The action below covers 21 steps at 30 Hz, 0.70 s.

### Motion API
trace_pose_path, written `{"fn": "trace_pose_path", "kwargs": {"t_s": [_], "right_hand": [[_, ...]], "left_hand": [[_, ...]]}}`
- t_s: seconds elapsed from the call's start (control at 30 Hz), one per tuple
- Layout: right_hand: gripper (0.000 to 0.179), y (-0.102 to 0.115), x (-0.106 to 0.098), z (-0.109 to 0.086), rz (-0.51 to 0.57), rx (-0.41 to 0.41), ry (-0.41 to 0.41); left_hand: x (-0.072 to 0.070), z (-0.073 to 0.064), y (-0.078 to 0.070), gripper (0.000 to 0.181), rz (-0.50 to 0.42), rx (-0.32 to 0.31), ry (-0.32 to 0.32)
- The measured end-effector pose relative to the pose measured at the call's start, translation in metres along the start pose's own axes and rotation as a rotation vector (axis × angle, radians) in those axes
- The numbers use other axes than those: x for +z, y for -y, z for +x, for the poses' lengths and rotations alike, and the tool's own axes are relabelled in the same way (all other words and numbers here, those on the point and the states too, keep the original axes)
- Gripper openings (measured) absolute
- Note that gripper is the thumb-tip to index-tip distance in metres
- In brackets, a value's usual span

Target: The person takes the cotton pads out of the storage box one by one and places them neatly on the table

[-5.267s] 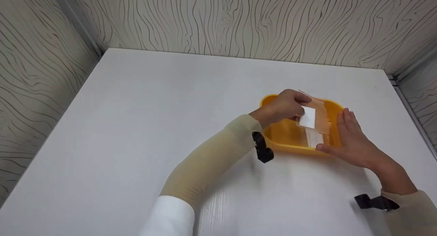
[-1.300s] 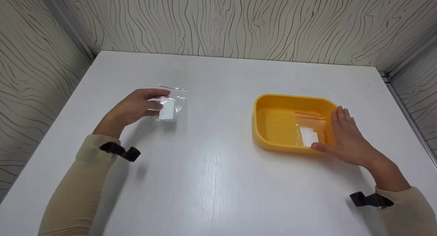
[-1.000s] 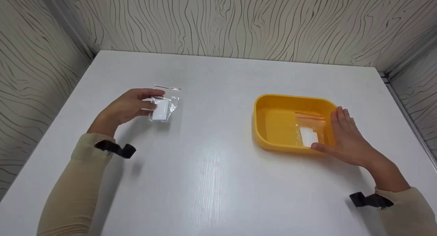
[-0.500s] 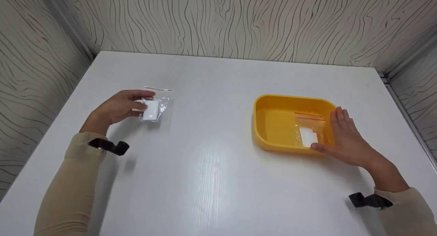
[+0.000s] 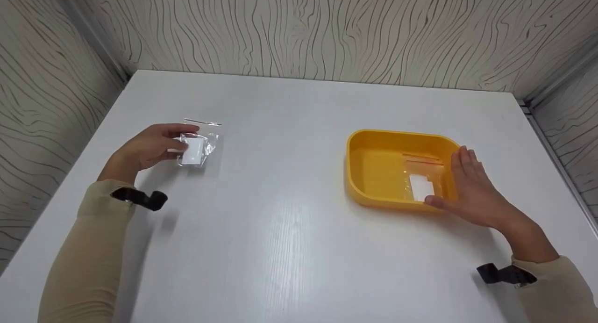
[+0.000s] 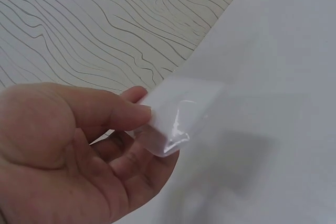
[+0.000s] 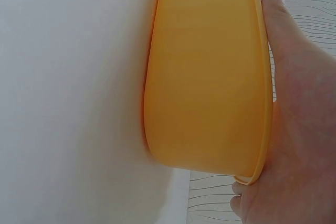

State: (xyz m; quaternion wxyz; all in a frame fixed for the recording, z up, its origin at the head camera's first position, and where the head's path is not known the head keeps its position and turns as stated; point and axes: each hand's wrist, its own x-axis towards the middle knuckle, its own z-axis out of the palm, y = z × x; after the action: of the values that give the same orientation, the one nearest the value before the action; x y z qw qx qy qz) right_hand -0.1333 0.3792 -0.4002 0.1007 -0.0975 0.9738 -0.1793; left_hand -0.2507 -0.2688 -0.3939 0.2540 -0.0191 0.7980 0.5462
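My left hand (image 5: 152, 147) pinches a clear zip bag (image 5: 192, 150) with a white card-like piece in it, above the left side of the table. In the left wrist view the thumb (image 6: 128, 115) lies on the bag's near edge, fingers beneath, and the bag's shadow falls on the tabletop. A yellow plastic box (image 5: 377, 173) stands on the right. My right hand (image 5: 481, 192) rests against its right end, fingers straight, thumb at the front rim. Inside the box, at its right end, lies at least one similar clear bag (image 5: 422, 187) with white pieces and red seal lines.
The white table (image 5: 261, 229) meets a wood-grain patterned panel (image 5: 299, 33) at the back. Another patterned panel (image 5: 42, 103) rises on the left. A black strap mount sits on each sleeved wrist.
My left hand has taken a zip bag out of the yellow box and carried it left across the table. It has drifted further left lately. My right hand stays at the box.
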Motion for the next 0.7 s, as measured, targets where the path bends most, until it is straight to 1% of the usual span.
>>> {"fn": "trace_pose_path", "kwargs": {"t_s": [0.23,0.5,0.7], "right_hand": [[0.125,0.0,0.0,-0.001,-0.005,0.003,-0.006],[0.124,0.002,-0.002,-0.001,0.008,-0.001,-0.001],[0.123,0.001,-0.002,-0.002,0.004,-0.012,0.005]], "left_hand": [[-0.009,-0.002,0.006,0.059,0.029,-0.021,-0.007],[-0.026,-0.006,0.016,0.061,0.053,-0.056,-0.017],[-0.035,-0.005,0.022,0.062,0.074,-0.048,-0.014]]}}
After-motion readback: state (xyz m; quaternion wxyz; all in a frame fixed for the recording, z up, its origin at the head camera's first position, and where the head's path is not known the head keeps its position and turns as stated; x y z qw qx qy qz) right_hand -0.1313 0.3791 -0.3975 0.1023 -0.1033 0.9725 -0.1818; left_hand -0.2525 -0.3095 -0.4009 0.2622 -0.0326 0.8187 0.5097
